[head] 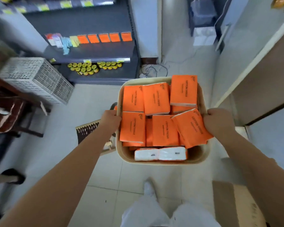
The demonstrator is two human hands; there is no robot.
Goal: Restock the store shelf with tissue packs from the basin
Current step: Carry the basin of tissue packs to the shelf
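Tissue packs (164, 133), glossy orange rect. blocks, fill the beige plastic basin (162, 162) I hold over the tiled floor (105, 177); left hand (111, 119) & right hand (218, 122) curl on opposite rims, shelf (92, 51) w/ matching packs ahead.

a white lattice crate (36, 79) sits left, yellow-lidded jars (88, 68) beyond it, a cardboard box (236, 203) lower right.

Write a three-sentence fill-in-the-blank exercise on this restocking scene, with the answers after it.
1. The tissue packs piled in the basin are ____ in colour.
2. Their printed label reads COTTON ____.
3. Of the left hand and right hand, both holding the basin's rim, the tilted pack lies nearest the ____ one.
Answers: orange; TISSUE; right.
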